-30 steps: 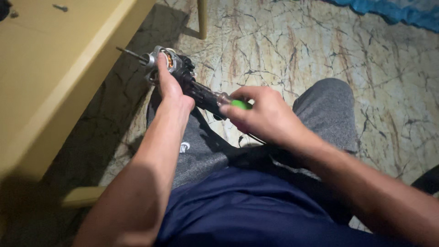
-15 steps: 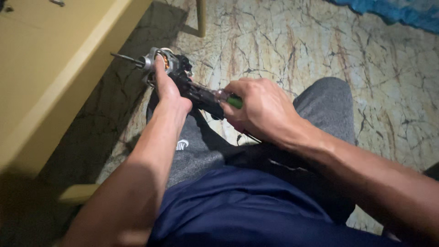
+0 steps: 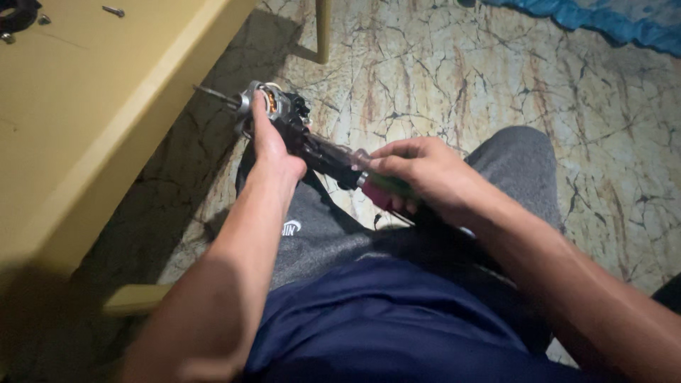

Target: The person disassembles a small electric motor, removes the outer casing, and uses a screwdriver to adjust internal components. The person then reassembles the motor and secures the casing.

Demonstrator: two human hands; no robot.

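A yellow worktop [image 3: 85,128] stands left of the left hand [image 3: 273,145], whose fingers are closed around a small motor [image 3: 273,106]. Right of them, the right hand [image 3: 418,174] fingers grip a screwdriver [image 3: 376,186] pointing at the motor.

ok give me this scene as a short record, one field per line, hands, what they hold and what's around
left hand: left hand wrapped around a small electric motor, metal shaft pointing toward the table
right hand: right hand closed on a screwdriver with a green and red handle, tip end toward the motor
posture: seated, grey trousers, dark blue shirt
table: yellow table beside the left arm, a loose screw on top
floor: veined marble floor
far corner: blue cloth
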